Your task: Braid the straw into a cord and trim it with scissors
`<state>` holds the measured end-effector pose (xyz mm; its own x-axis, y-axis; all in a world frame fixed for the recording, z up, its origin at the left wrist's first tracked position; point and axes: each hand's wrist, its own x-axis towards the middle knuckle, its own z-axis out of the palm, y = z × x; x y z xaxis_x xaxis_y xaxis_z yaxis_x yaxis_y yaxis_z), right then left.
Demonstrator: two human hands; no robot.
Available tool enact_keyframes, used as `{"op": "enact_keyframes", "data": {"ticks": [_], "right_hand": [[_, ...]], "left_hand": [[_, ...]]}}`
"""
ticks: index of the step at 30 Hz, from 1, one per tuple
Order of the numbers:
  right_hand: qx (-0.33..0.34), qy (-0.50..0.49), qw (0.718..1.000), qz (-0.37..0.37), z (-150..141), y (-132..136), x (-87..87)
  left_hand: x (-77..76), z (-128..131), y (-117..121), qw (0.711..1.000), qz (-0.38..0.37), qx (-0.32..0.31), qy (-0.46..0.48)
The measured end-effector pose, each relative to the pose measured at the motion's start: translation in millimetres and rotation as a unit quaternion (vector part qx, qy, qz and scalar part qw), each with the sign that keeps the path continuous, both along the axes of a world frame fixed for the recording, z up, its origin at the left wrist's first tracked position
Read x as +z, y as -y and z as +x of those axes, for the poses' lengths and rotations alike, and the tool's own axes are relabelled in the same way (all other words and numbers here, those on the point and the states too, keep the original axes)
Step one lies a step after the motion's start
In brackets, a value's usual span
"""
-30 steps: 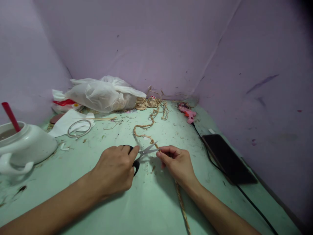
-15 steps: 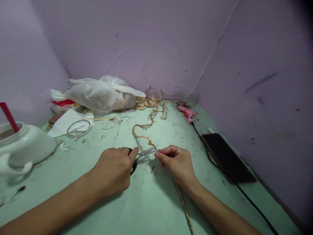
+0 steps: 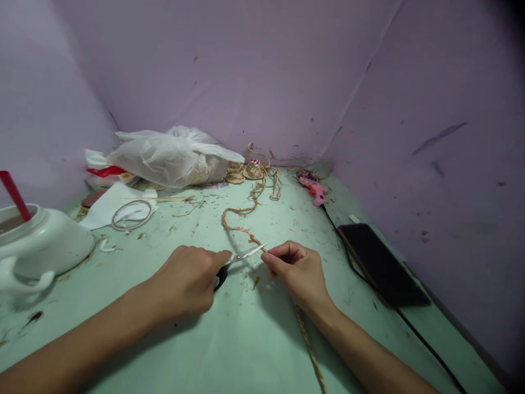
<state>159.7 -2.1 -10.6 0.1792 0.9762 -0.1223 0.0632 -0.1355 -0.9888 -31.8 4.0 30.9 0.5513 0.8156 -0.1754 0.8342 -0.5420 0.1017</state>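
Observation:
My left hand (image 3: 191, 279) is closed around the black handles of a pair of scissors (image 3: 239, 257). The blades point right and lie nearly together, their tips at the braided cord by my other hand. Thumb and fingers of my right hand (image 3: 297, 268) pinch the tan braided cord (image 3: 308, 345). One stretch of it runs from under my right wrist toward the front edge. Beyond the blades, a thinner, frayed braid (image 3: 238, 210) winds back to the coiled pieces (image 3: 254, 172) at the wall. Whether the cord is cut through at the blades I cannot tell.
A white cup (image 3: 61, 241) with a red straw stands at left, near a metal ring (image 3: 131, 215) on white paper. White plastic bags (image 3: 172, 158) lie behind. At right are a pink glue gun (image 3: 315, 189), its black cable and a dark phone (image 3: 381, 265).
The scissor blades have closed from slightly apart. My left hand has moved a little left, while my right hand stays almost in place with the cord.

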Motion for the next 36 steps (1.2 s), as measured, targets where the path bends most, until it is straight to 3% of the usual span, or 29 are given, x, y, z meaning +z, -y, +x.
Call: {"op": "enact_keyframes", "data": {"ticks": [3,7,10,18,25,36], "right_hand": [[0.041,-0.107,0.993,-0.030,1.5,-1.5,-3.0],[0.121,-0.235,0.957,-0.120,2.4,-3.7,-6.8],[0.119,-0.267,0.947,-0.136,3.0,-5.8,-7.5],[0.100,-0.307,0.939,-0.113,5.3,-6.3,-5.7],[0.099,-0.381,0.903,-0.174,4.1,-4.7,-3.9],[0.098,-0.353,0.912,-0.184,-0.4,-1.0,-0.9]], "left_hand": [[3.2,-1.0,-2.9,0.998,-0.008,0.041,0.044],[4.8,-0.2,-6.9,0.991,0.002,0.103,0.087],[4.0,0.8,-8.1,0.989,-0.007,0.114,0.098],[-14.1,1.1,-6.4,0.993,0.043,0.047,0.096],[-17.2,8.2,0.0,0.995,0.079,0.005,0.055],[-21.3,8.5,0.3,0.997,0.073,-0.024,0.008]]}}
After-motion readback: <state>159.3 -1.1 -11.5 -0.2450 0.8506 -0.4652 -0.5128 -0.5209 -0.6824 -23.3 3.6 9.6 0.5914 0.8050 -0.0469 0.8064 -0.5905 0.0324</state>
